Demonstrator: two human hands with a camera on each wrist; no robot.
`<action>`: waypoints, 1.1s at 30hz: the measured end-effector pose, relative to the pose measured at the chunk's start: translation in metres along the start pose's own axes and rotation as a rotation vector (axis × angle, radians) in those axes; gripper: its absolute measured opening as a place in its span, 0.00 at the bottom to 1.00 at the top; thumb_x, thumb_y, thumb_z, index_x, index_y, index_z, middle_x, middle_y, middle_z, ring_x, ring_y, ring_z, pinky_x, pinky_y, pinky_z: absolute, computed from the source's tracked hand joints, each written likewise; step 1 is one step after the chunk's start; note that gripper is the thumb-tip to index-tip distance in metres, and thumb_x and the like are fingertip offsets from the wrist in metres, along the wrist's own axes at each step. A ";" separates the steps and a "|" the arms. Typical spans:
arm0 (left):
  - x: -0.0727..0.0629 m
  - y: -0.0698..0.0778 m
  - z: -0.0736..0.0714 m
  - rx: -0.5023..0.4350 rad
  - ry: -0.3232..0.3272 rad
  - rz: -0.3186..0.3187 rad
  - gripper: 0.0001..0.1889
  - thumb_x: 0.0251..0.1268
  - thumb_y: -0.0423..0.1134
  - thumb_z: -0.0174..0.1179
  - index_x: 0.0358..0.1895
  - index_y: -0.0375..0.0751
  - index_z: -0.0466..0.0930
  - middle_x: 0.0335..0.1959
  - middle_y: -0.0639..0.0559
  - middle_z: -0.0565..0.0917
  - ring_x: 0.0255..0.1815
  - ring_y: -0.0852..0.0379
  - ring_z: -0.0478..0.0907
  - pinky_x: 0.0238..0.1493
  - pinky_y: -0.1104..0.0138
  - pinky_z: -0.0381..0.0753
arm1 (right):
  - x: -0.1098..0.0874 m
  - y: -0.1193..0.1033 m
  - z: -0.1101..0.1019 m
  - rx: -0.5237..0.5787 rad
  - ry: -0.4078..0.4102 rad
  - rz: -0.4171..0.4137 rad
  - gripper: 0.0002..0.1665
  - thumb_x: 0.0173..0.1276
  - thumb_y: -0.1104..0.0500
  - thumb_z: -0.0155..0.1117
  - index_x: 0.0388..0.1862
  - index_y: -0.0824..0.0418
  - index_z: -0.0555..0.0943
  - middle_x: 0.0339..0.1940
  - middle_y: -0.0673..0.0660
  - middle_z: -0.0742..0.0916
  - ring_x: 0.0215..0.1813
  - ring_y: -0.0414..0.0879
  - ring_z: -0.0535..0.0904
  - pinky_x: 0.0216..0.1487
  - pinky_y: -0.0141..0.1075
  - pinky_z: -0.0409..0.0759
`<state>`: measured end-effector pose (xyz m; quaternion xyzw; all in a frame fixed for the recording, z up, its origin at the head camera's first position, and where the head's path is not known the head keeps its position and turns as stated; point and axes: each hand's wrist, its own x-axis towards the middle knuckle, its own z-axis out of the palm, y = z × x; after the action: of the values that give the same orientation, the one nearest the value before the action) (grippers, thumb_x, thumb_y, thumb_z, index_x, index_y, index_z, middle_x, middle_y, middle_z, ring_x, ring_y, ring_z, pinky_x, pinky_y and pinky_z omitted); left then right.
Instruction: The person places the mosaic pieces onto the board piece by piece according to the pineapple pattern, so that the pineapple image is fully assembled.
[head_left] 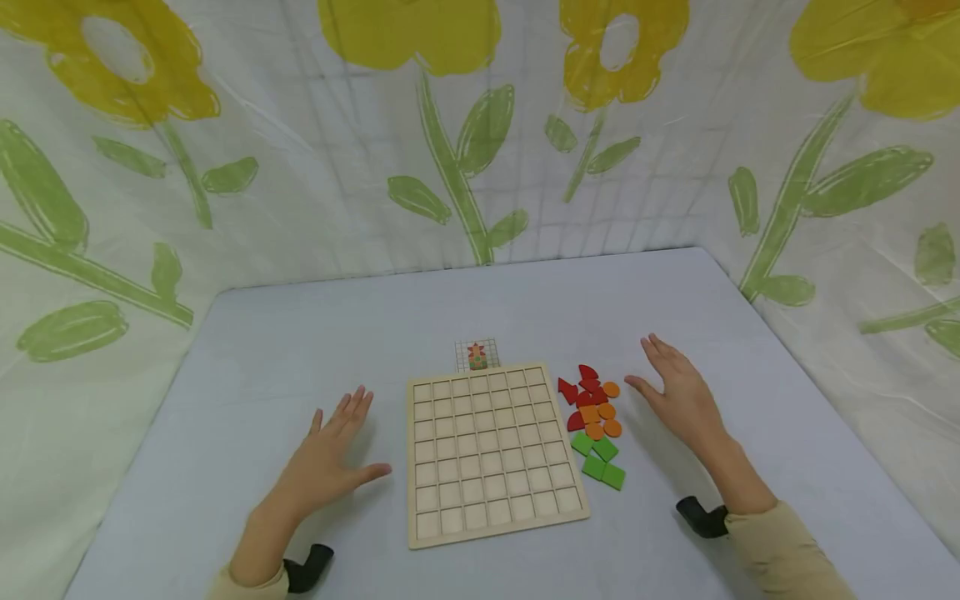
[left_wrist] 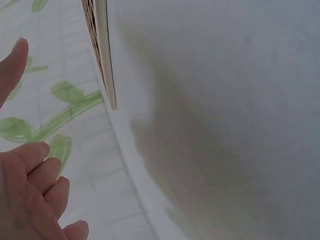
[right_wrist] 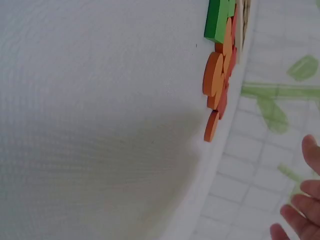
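Observation:
A square wooden grid board (head_left: pixel 491 458) lies in the middle of the table, its cells bare. Left of it my left hand (head_left: pixel 318 467) hovers with fingers spread, holding nothing; the left wrist view shows the board's edge (left_wrist: pixel 102 55) beyond the thumb. Along the board's right side lie flat pieces: red pieces (head_left: pixel 588 386), orange round pieces (head_left: pixel 612 427), an orange square (head_left: pixel 589 414) and green squares (head_left: pixel 604 448). My right hand (head_left: pixel 678 396) is held just right of them, fingers extended, touching none. In the right wrist view, orange discs (right_wrist: pixel 213 74) and a green block (right_wrist: pixel 216 20) show edge-on.
A small pattern card (head_left: pixel 477 356) with a coloured figure on a grid lies at the board's far edge. The white table (head_left: pixel 337 329) meets a flower-printed curtain (head_left: pixel 300 200) behind. A black curved part (head_left: pixel 309 568) sits at each wrist.

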<state>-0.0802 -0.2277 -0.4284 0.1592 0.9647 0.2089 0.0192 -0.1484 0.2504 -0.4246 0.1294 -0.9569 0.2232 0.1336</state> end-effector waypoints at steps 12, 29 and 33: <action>0.004 0.013 0.011 -0.035 -0.127 0.096 0.56 0.46 0.62 0.70 0.74 0.32 0.57 0.75 0.37 0.56 0.74 0.34 0.53 0.70 0.36 0.46 | 0.018 -0.020 0.013 0.157 -0.116 -0.049 0.27 0.60 0.65 0.71 0.59 0.71 0.78 0.55 0.69 0.83 0.56 0.65 0.77 0.52 0.56 0.80; 0.008 0.023 0.012 -0.023 -0.268 0.073 0.62 0.37 0.62 0.74 0.73 0.28 0.55 0.75 0.35 0.54 0.74 0.34 0.52 0.70 0.35 0.44 | 0.046 -0.032 0.048 0.217 -0.382 -0.072 0.19 0.63 0.65 0.69 0.52 0.71 0.82 0.50 0.66 0.85 0.48 0.58 0.82 0.52 0.50 0.82; 0.008 0.024 0.013 -0.037 -0.289 0.057 0.62 0.36 0.61 0.75 0.73 0.28 0.55 0.75 0.35 0.54 0.74 0.34 0.52 0.70 0.36 0.44 | 0.050 -0.033 0.054 0.198 -0.397 -0.062 0.19 0.63 0.63 0.69 0.52 0.71 0.83 0.48 0.65 0.86 0.42 0.53 0.82 0.47 0.46 0.84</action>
<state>-0.0794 -0.1994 -0.4301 0.2148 0.9429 0.2021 0.1549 -0.1950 0.1872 -0.4429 0.2127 -0.9333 0.2821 -0.0640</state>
